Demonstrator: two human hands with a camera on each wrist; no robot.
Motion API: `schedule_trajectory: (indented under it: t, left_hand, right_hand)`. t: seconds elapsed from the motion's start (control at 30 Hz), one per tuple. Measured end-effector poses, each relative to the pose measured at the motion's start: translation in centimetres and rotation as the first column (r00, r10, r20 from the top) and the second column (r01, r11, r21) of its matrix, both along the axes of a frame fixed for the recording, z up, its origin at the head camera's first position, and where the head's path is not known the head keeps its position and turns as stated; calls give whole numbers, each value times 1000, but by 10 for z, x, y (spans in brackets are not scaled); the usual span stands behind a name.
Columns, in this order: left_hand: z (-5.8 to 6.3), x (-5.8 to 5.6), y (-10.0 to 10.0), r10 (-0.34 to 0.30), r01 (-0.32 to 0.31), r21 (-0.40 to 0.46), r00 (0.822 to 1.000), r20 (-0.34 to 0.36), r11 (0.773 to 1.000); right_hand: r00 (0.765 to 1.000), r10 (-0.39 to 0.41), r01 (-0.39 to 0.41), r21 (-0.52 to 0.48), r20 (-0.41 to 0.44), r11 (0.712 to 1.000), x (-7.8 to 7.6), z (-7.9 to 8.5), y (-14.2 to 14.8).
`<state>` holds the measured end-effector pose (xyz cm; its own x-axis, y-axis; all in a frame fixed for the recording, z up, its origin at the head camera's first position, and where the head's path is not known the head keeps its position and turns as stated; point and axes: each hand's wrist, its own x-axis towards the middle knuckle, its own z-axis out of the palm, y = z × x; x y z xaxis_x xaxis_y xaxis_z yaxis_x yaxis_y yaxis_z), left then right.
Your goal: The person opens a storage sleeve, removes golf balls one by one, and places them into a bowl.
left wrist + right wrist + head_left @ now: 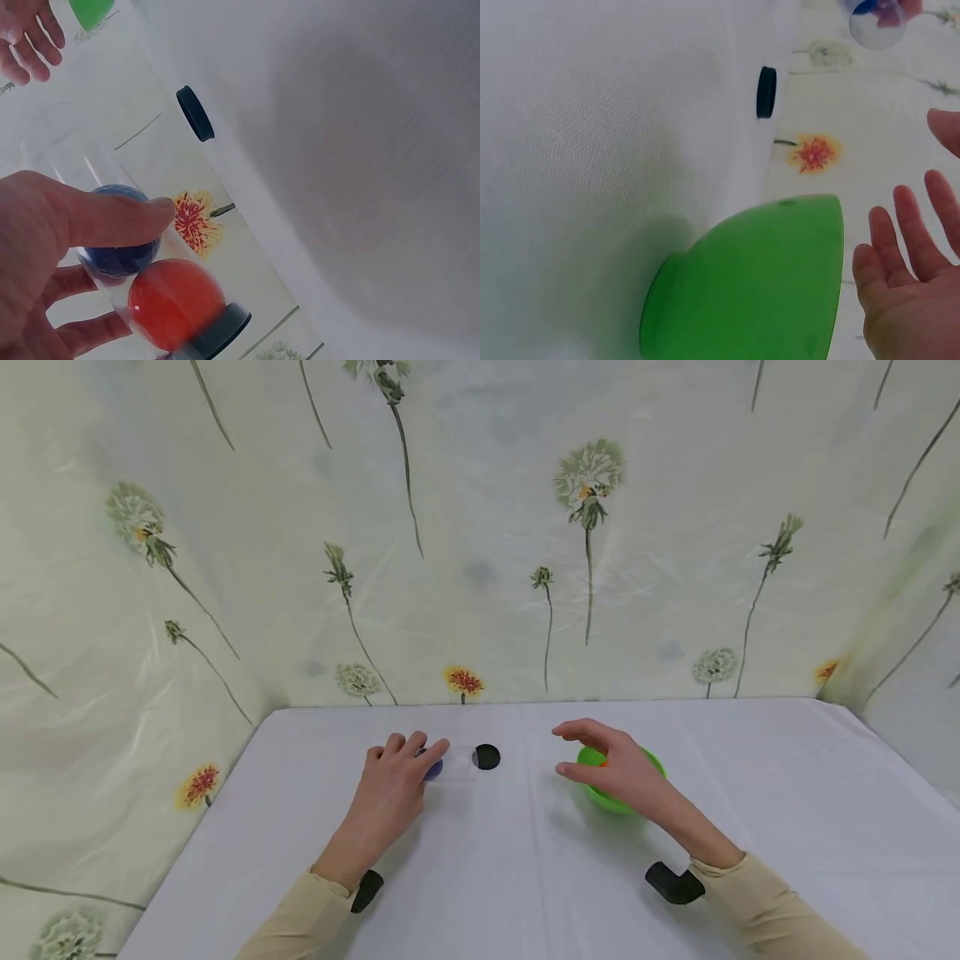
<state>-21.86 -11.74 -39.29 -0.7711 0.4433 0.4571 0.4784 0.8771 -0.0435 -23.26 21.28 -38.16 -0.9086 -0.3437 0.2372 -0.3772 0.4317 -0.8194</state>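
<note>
My left hand (390, 781) grips a clear plastic tube (64, 146), thumb on one side and fingers on the other. Inside it a blue ball (120, 259) lies beside a red ball (176, 300). A black cap (217, 334) closes the end near the red ball; the other end points toward the right hand and has no cap on it. My right hand (618, 768) hovers over a green bowl (611, 803), fingers and thumb spread apart with nothing between them. Something orange (603, 764) shows in the bowl, mostly hidden by this hand.
A loose black cap (489, 757) lies on the white-covered table (495, 877) between the hands, just beyond the tube's uncapped end. A flower-patterned curtain (480, 527) hangs behind the table and along its sides. Black devices (675, 883) sit under both wrists.
</note>
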Motion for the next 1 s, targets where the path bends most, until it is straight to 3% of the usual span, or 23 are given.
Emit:
schedule_trajectory:
  t: [0.6, 0.83, 1.0]
  left_hand:
    - [3, -1, 2, 1, -3, -49, 998, -55, 999]
    - [6, 0, 5, 17, -20, -53, 998, -60, 998]
    - [7, 2, 7, 23, -26, -53, 998, -58, 998]
  right_hand:
    - [997, 67, -65, -63, 43, 996, -4, -3, -49]
    - [986, 71, -54, -115, 154, 992, -1, -8, -67]
    - [984, 81, -59, -133, 161, 989, -2, -11, -75]
